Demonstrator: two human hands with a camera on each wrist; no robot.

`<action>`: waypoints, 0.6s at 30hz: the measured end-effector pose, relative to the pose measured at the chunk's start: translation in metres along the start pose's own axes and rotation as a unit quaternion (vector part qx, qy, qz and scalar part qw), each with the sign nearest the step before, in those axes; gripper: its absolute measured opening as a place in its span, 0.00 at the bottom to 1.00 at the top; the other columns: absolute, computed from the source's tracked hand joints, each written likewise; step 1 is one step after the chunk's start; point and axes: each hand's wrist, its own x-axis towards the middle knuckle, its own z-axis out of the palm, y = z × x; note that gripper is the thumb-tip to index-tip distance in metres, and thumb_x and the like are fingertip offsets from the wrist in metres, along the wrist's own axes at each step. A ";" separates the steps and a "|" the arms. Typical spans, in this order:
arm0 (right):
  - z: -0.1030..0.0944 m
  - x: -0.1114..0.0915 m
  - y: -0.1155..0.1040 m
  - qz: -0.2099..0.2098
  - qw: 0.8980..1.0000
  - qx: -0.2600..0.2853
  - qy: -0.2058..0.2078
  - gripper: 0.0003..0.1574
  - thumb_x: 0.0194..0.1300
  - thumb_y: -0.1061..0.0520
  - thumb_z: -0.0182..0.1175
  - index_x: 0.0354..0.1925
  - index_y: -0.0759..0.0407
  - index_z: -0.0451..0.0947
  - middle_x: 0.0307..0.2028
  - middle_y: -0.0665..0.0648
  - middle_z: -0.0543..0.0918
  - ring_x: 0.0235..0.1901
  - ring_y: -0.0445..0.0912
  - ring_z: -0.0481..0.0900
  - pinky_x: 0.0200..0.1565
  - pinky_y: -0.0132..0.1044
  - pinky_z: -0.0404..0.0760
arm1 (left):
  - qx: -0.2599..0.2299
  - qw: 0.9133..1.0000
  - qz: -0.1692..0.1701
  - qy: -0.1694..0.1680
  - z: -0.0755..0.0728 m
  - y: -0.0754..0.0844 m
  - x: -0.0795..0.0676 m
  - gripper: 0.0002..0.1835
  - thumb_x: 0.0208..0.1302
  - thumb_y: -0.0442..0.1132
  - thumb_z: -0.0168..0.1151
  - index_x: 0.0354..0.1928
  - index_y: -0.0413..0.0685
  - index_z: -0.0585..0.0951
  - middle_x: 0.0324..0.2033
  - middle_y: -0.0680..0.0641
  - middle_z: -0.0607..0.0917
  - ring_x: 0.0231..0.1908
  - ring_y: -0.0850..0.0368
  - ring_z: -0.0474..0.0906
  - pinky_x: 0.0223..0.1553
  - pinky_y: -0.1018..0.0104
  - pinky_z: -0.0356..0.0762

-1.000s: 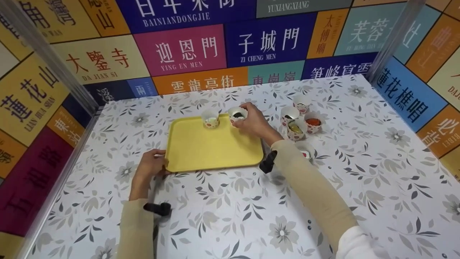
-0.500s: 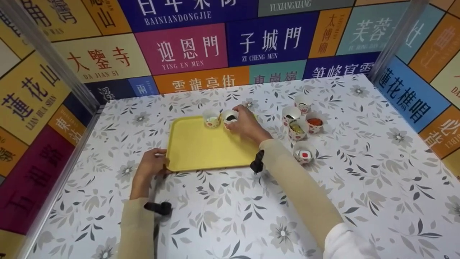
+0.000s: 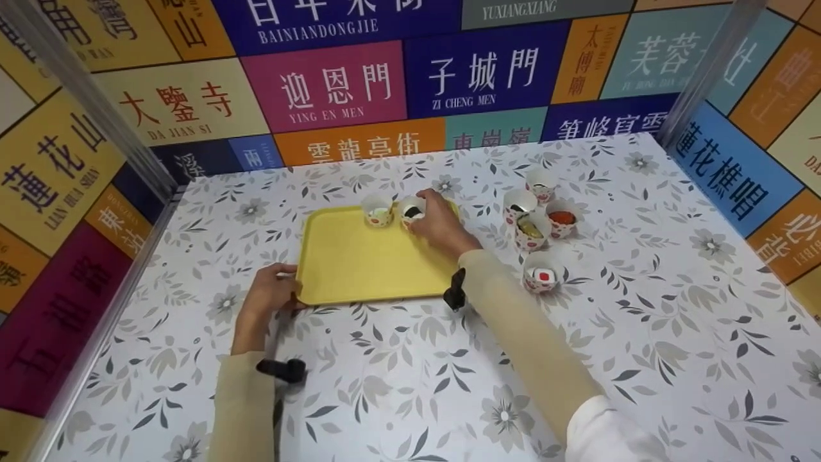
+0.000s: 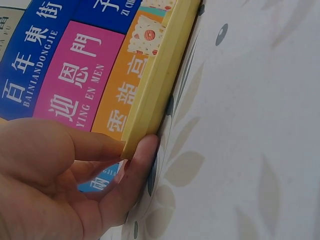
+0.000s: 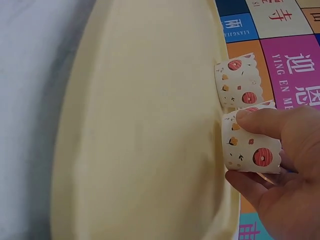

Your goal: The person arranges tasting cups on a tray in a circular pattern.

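A yellow tray (image 3: 365,263) lies on the table, its left edge pinched between the thumb and fingers of my left hand (image 3: 272,290). In the left wrist view that hand (image 4: 85,170) grips the tray's corner (image 4: 145,115). At the tray's far edge my right hand (image 3: 442,224) holds a printed paper cup (image 3: 410,210) with dark and white contents. The right wrist view shows the thumb and fingers of this hand (image 5: 280,155) on opposite sides of the cup (image 5: 250,145). Close beside it on the tray stands a second paper cup (image 3: 378,212) with pale contents.
Right of the tray, several paper cups stand grouped, among them one with orange-red contents (image 3: 562,219) and one with yellow-green contents (image 3: 531,232). Nearer me is a cup with a red-and-white piece (image 3: 542,274). A sign-covered wall (image 3: 340,90) rises behind the table.
My right hand has moved left with its cup, bringing it close beside the other cup on the tray. The left hand has stayed at the tray's edge.
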 end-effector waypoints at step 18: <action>0.013 0.005 0.000 0.009 1.000 0.022 -0.002 0.46 0.62 0.63 0.65 0.74 0.63 0.57 0.70 0.64 0.66 0.69 0.53 0.67 0.71 0.44 0.69 | 0.022 1.000 -0.008 0.007 0.000 0.000 0.002 0.25 0.68 0.31 0.51 0.67 0.33 0.70 0.55 0.31 0.79 0.32 0.58 0.81 0.30 0.69 0.83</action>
